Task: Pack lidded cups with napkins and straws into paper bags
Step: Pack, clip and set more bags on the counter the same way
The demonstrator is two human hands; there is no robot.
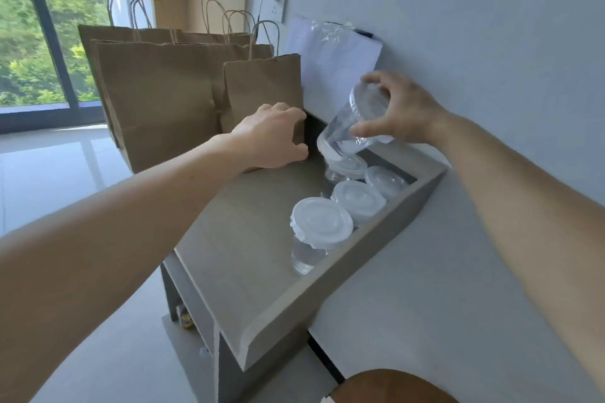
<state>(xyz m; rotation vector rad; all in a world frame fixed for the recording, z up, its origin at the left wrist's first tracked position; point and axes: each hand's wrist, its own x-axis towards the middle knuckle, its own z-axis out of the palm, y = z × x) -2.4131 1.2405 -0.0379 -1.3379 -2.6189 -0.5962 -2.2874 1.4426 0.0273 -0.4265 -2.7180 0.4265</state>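
Five lidded cups in all. Four stand in a cluster on the right side of the gray table [248, 222]: the nearest cup [319, 229], two more [358, 199] [384, 180] behind it, and the farthest [347, 167]. The right hand [402, 111] grasps the fifth cup [343, 131], tilted, above the farthest one. At the far left stand what look like four paper bags, three large [157, 101] and one small bag [262, 88]. The left hand [271, 137] grips the small bag's right edge.

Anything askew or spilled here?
Only the cup in the right hand is tilted steeply, above the upright lidded cups on the shelf. No spill shows. The left hand grips a paper bag.
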